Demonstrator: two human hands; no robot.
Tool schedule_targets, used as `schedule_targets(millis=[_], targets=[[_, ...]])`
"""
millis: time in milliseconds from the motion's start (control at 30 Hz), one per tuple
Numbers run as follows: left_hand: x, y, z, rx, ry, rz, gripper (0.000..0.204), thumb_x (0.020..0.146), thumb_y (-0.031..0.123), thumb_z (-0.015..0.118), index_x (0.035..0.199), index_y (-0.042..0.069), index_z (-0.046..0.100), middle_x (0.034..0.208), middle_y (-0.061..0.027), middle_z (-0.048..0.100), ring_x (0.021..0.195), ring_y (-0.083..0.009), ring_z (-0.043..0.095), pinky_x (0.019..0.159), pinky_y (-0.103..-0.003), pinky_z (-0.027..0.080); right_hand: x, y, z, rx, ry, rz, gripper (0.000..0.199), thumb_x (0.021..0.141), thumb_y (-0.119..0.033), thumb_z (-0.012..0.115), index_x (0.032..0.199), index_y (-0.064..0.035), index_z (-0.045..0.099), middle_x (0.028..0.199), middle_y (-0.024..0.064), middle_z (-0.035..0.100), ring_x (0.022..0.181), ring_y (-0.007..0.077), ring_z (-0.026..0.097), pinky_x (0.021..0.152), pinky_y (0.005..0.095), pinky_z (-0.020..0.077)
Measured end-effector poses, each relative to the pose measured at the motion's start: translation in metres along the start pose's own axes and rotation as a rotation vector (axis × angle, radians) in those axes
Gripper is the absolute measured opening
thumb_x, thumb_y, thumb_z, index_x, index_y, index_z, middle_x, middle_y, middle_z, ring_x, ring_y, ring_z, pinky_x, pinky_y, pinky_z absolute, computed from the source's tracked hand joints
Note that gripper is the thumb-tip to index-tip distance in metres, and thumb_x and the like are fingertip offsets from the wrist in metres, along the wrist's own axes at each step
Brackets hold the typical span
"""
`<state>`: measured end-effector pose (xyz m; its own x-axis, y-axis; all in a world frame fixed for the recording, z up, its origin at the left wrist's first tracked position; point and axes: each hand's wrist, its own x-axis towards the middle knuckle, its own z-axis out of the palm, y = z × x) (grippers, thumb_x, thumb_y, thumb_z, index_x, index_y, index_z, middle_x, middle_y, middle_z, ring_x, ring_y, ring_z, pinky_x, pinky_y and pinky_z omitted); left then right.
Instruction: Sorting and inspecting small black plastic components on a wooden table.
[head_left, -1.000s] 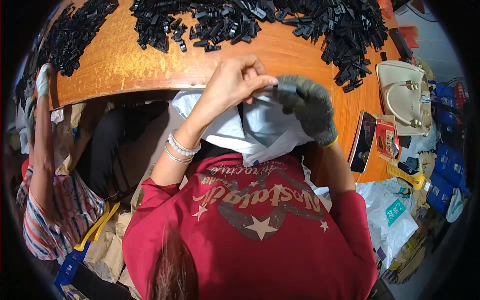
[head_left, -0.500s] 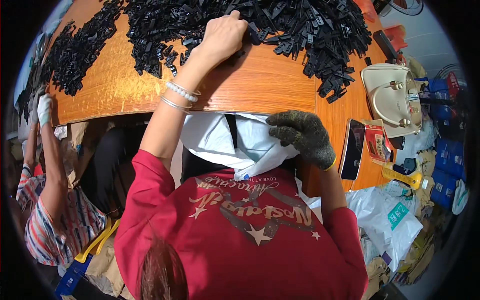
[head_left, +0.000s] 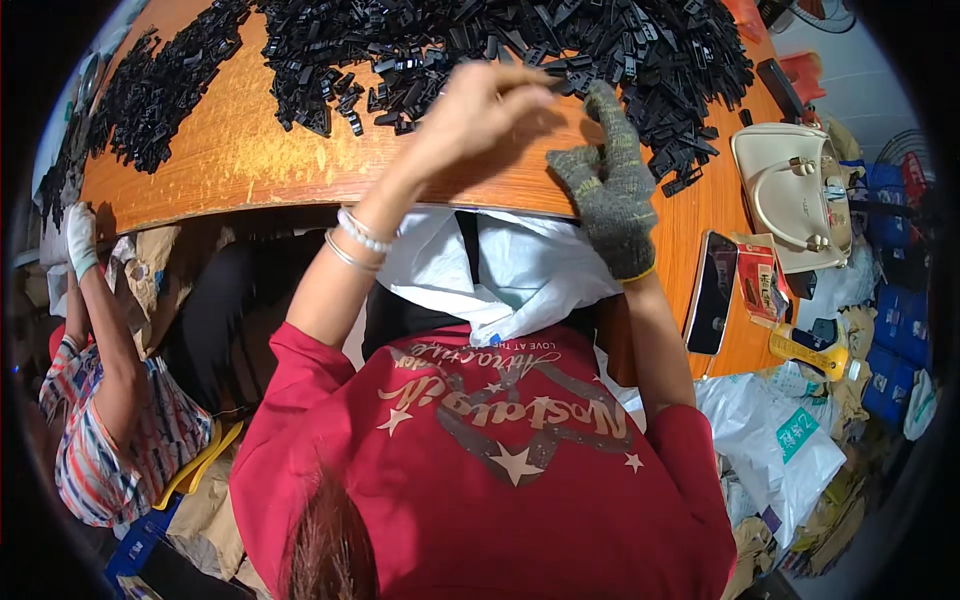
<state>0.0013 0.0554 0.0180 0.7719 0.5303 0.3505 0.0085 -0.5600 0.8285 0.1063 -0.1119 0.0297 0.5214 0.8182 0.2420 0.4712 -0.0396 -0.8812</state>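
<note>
Here are the fingertips of the bare left hand [head_left: 475,112], blurred and drawn close together, pointing right at the near edge of a broad heap of small black pieces [head_left: 680,65]; whether they pinch one of those pieces, one cannot tell. Just across from them comes the right hand [head_left: 618,195] in a dark grey-green knitted glove [head_left: 625,230], forefinger straight up toward the heap, thumb out to the left, a wide gap between the two. Pale beaded and plain bracelets [head_left: 365,235] circle the left wrist. The heap spreads over the far side of the brown wooden table [head_left: 270,165], with a second pile [head_left: 165,95] off to the left. Below the front edge, a crumpled white sheet [head_left: 535,265] lies across the person's lap, above a dark red shirt [head_left: 480,500]. Over to the right, a phone [head_left: 711,295] lies on the wood, a red packet [head_left: 760,280] beside it and a cream handbag [head_left: 783,205] farther back. A white plastic bag [head_left: 775,440] sits lower down. And at far left, a co-worker in a striped shirt [head_left: 130,440] has a white-gloved hand [head_left: 80,238] up at the table's edge.
</note>
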Motion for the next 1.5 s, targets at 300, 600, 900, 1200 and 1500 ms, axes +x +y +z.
schedule_targets(millis=[300,600,900,1200,1500], targets=[[-0.008,0.0,0.0,0.651,0.2,0.027,0.029,0.084,0.027,0.067,0.074,-0.001,0.065,0.077,-0.017,0.06,0.068,-0.034,0.061,0.059,-0.04,0.049,-0.006,0.038,-0.012,-0.731,-0.166,-0.529,0.021,0.082,-0.018,0.062,0.1,-0.0149,0.071,0.118,0.0059,0.064,0.104,0.0267,0.061,0.087,0.0377,0.0493],[0.002,-0.019,-0.003,0.84,0.088,0.016,0.019,0.077,0.014,0.068,0.085,-0.001,0.062,0.084,-0.0154,0.06,0.073,-0.0348,0.062,0.061,-0.041,0.05,-0.005,0.043,-0.016,-0.792,-0.167,-0.613,0.023,0.079,-0.016,0.066,0.101,-0.0118,0.071,0.114,0.0077,0.065,0.099,0.0266,0.063,0.084,0.0374,0.0498],[-0.032,0.001,0.018,0.236,-0.035,-0.047,0.014,0.081,0.012,0.066,0.084,-0.002,0.068,0.083,-0.0158,0.059,0.079,-0.0324,0.06,0.074,-0.04,0.048,0.0,0.05,-0.022,-0.687,-0.15,-0.616,0.022,0.084,-0.013,0.063,0.104,-0.0104,0.071,0.118,0.0106,0.064,0.101,0.0267,0.063,0.084,0.0369,0.05],[-0.03,-0.002,0.011,0.209,-0.15,-0.091,0.022,0.079,0.013,0.069,0.094,-0.003,0.065,0.088,-0.0141,0.058,0.085,-0.0318,0.06,0.078,-0.039,0.048,0.003,0.053,-0.034,-0.689,-0.243,-0.539,0.025,0.088,-0.024,0.061,0.107,-0.0104,0.069,0.117,0.0104,0.064,0.103,0.0274,0.062,0.086,0.0377,0.0486],[-0.043,-0.004,0.018,0.207,-0.133,-0.013,0.017,0.08,0.009,0.068,0.088,-0.005,0.062,0.089,-0.0158,0.057,0.085,-0.0352,0.059,0.076,-0.042,0.047,0.011,0.031,-0.035,-0.693,-0.419,-0.331,0.032,0.086,-0.032,0.061,0.111,-0.0135,0.068,0.11,0.0088,0.066,0.098,0.0284,0.062,0.084,0.039,0.0494]])
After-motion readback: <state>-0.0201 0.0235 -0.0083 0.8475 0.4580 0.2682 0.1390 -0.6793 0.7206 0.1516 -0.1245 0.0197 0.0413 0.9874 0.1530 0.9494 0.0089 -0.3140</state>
